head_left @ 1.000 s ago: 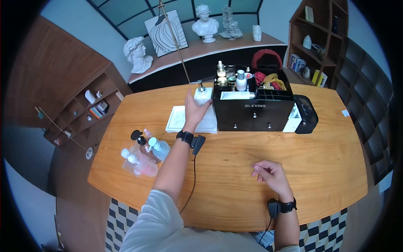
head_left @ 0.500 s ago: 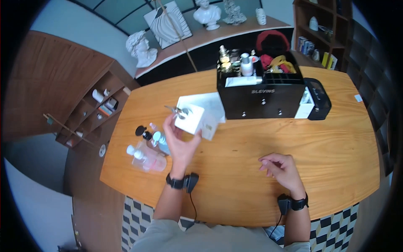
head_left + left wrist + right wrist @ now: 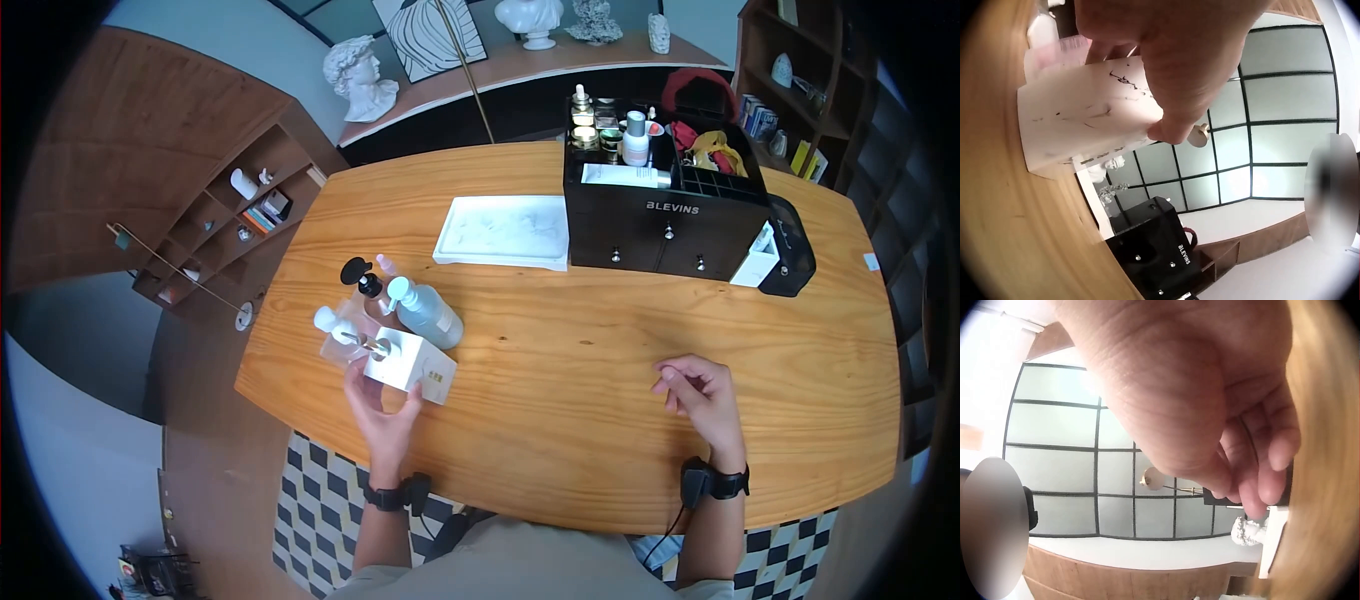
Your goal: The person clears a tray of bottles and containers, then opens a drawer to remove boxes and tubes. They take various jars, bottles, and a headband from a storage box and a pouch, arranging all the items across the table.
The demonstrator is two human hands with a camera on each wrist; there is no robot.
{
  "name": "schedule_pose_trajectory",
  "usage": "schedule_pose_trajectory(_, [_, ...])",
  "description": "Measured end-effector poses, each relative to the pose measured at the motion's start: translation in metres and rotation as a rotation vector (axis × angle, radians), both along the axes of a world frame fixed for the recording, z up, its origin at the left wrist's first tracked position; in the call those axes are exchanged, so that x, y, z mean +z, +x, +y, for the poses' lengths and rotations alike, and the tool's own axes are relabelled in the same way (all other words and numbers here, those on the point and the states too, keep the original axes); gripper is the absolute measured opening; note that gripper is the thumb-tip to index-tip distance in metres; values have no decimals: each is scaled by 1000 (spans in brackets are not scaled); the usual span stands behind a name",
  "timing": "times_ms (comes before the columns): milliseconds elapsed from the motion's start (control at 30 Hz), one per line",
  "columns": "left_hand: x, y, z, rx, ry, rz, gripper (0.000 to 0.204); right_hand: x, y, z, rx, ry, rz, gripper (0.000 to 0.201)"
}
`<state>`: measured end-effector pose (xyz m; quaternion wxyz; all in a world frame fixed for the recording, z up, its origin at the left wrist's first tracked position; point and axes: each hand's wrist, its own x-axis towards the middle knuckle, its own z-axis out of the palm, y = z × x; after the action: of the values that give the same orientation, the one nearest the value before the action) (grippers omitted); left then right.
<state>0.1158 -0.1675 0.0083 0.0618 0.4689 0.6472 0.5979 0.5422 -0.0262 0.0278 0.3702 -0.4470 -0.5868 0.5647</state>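
The white pump dispenser (image 3: pixel 408 362) is gripped in my left hand (image 3: pixel 384 425); my right hand (image 3: pixel 703 405), loosely curled, holds nothing.

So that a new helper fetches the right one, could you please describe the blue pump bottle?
On the wooden table, find the black BLEVINS drawer box, then the white tray beside it. From the tray's left end, come toward the person to the bottles. The pump bottle alone is pale blue, pump included, unlike the black-pumped bottle and white square dispenser beside it.

Bottles (image 3: pixel 432 315) left, organizer (image 3: pixel 625 228) right (tray (image 3: pixel 505 232) beside it)
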Motion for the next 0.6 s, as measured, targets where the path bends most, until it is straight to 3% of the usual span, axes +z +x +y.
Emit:
schedule_pose_trajectory(33, [-3,-3,2,6,35,-5,81,-2,0,1,-3,-2,3,18])
schedule_pose_trajectory(167, [17,1,-7,269,-102,675,81,-4,-1,2,-12,-27,2,17])
schedule_pose_trajectory(267, [10,10,-17,303,-203,480,86,-4,-2,1,2,-14,-10,17])
schedule_pose_trajectory(400, [-10,-2,-13,228,-126,379,87,-6,-4,2,44,-10,4,18])
schedule_pose_trajectory(533, [-1,1,-9,192,-43,390,90,-6,0,4,48,-36,-58,21])
schedule_pose_trajectory(600, [6,11,-16,276,18,508,78,-12,3,7,55,-21,-45,21])
